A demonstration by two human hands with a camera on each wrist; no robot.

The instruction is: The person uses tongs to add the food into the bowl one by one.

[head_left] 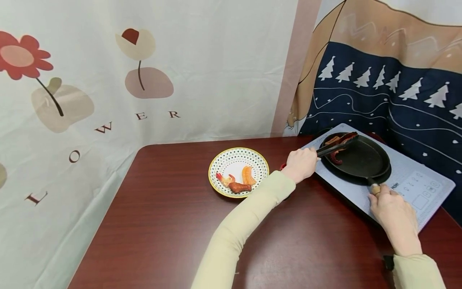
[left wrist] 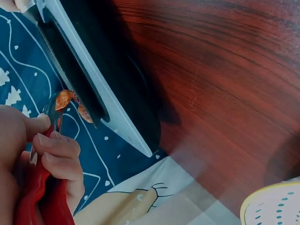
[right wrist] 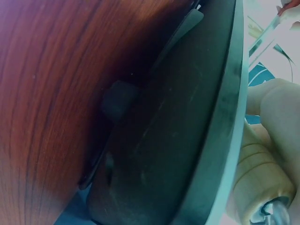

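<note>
In the head view my left hand (head_left: 301, 165) reaches over the pan's left side, gripping tongs (head_left: 330, 149). Their red handles (left wrist: 35, 190) show inside my curled fingers in the left wrist view. Reddish-brown food pieces (head_left: 335, 155), one curled like a tentacle, lie at the tong tips over the left part of the black frying pan (head_left: 368, 160). Some orange-brown food (left wrist: 64, 99) shows by the tips in the left wrist view. My right hand (head_left: 395, 212) holds the pan by its wooden handle (right wrist: 262, 183). The pan sits on a white-topped cooker (head_left: 424, 180).
Left of the cooker, a yellow-rimmed dotted plate (head_left: 213, 160) holds a toy-like shrimp (head_left: 224, 179), a drumstick (head_left: 240, 187) and an orange slice-like piece (head_left: 248, 175). The brown table (head_left: 162, 224) meets printed curtains (head_left: 223, 80) behind.
</note>
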